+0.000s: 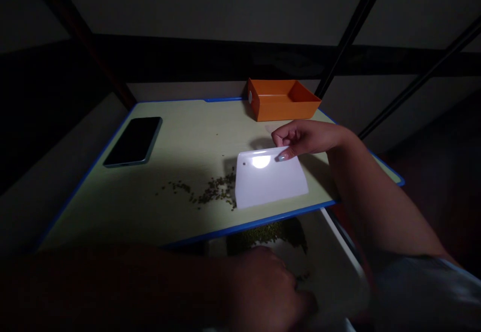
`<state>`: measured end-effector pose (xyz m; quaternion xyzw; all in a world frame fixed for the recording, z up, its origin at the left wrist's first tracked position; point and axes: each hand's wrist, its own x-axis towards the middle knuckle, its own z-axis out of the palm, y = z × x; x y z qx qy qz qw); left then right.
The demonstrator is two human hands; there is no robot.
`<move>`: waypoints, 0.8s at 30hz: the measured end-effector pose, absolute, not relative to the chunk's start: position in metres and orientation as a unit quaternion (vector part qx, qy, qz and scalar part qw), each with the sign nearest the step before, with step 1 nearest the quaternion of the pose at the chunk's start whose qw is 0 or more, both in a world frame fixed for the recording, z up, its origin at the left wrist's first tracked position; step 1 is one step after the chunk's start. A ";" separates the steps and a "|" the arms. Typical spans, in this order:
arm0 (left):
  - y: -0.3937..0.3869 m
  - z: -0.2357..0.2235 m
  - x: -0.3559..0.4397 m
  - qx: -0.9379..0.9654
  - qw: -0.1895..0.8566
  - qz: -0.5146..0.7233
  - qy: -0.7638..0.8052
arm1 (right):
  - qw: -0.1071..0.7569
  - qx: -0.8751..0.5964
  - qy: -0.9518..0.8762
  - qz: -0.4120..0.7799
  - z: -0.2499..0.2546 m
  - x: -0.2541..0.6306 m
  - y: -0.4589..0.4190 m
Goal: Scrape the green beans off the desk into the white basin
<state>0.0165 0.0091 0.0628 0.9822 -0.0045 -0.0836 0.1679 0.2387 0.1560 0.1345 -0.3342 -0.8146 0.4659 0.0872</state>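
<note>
My right hand (306, 139) pinches the top edge of a white flat scraper (272, 184), thumb in front and fingers curled behind. The scraper leans upright, its lower edge on the tabletop (180, 131) near the blue-rimmed front edge. Small dark green and brown seeds (216, 189) lie scattered against the scraper's left side and beyond. Below the table edge, a white tray (338, 272) contains a heap of green seeds (268, 233). My left hand (266, 287) is in front of this tray's interior, its fingers curled; it is dark, and whatever they hold is hidden.
An orange open box (287, 110) stands at the back right of the table. A dark-screened phone (133, 141) lies at the left. Dark slanted poles (351, 21) rise behind the table, in front of a pale wall with a black band.
</note>
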 end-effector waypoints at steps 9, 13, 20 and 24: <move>0.010 0.071 0.015 0.979 0.173 -0.103 -0.009 | 0.066 -0.382 -0.824 0.412 0.132 0.238 0.159; 0.011 0.074 0.016 0.977 0.176 -0.118 -0.011 | 0.075 -0.410 -0.820 0.392 0.130 0.241 0.161; 0.012 0.073 0.015 0.979 0.170 -0.107 -0.016 | 0.167 -0.397 -0.787 0.442 0.127 0.247 0.165; 0.012 0.073 0.015 0.979 0.171 -0.111 -0.023 | 0.173 -0.392 -0.778 0.459 0.127 0.247 0.164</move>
